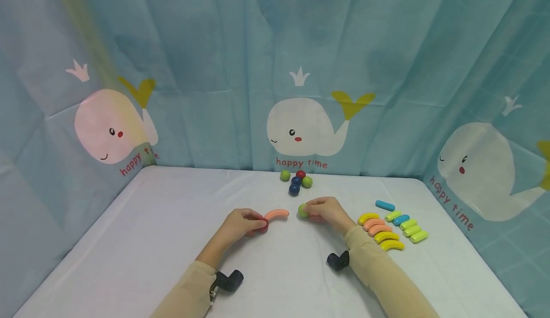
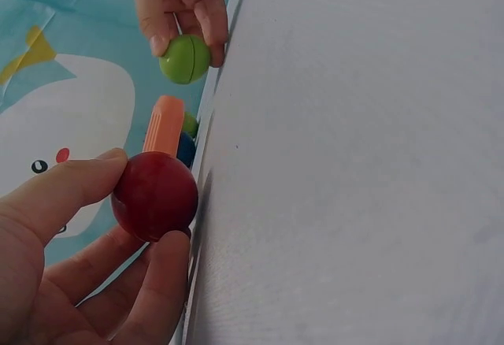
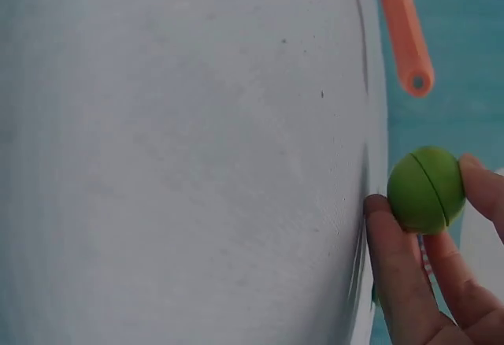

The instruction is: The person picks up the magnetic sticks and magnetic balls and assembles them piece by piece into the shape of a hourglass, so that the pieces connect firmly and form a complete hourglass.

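Note:
My left hand [image 1: 239, 222] pinches a red ball [image 2: 155, 197] between thumb and fingers. From the ball's far side juts a curved orange piece [image 3: 407, 42] with a hole in its free end, pointing toward the right hand. A short gap away, my right hand [image 1: 330, 211] holds a green ball [image 3: 426, 190] by its fingertips; a seam line runs around it. In the head view, the orange piece lies between the two balls. Both hands are low over the middle of the white table [image 1: 275, 270].
Toward the back sit several loose balls, among them a green ball [image 1: 285, 175], a red ball [image 1: 301, 174] and a blue ball [image 1: 294, 190]. On the right lie curved yellow pieces [image 1: 392, 245], curved orange pieces [image 1: 380, 229], straight green pieces [image 1: 418, 236] and blue pieces [image 1: 385, 205].

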A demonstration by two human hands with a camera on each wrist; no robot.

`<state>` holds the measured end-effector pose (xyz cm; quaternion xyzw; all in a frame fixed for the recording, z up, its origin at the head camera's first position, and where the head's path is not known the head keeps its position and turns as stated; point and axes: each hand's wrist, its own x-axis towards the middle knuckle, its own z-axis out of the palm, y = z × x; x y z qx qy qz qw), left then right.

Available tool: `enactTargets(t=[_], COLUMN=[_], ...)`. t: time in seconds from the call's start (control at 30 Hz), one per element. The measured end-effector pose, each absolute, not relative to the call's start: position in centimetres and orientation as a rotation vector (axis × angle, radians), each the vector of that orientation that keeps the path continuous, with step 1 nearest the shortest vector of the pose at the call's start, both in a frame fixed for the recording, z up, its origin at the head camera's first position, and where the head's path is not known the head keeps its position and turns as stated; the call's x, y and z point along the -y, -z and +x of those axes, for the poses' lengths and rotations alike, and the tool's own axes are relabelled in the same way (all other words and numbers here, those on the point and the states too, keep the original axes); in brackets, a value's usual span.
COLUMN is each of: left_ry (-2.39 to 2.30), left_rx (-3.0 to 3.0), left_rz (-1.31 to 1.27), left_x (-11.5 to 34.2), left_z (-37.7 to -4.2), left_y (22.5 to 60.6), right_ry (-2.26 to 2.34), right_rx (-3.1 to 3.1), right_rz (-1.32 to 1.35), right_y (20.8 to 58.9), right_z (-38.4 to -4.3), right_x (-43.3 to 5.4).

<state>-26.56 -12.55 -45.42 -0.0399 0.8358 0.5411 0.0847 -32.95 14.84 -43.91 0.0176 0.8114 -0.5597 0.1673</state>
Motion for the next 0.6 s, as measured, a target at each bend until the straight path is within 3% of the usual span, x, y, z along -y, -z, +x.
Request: enactTargets(t=[0.6], left_ry=[-1.631], left_rx=[-2.494], left_rz=[-0.120], left_x=[12.4], left_z=[-26.8], left_y=[45.7], right_ry=[1.415], right_rx=[-2.443], right_rz=[0.014], right_y=[43.7], right_z=[-32.4], right_x=[-12.2])
